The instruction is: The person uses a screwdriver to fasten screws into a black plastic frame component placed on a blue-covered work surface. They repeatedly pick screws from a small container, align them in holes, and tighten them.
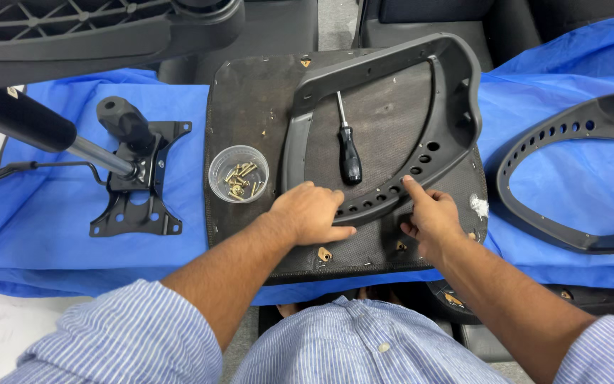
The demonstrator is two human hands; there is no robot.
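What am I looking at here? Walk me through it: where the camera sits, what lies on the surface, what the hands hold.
The one picture comes from a camera on the person's head, looking down. The left hand rests flat on a grey plastic armrest frame, which lies on an upturned seat base. The right hand points a finger at the frame's holes. Neither hand holds anything. Inside the frame lies a black screwdriver. Beside it stands a clear cup of screws. On the blue cloth are a black metal chair mechanism and a second frame.

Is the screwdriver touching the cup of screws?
Apart. The head view shows the screwdriver lying inside the armrest frame, whose bar and bare seat board separate it from the cup.
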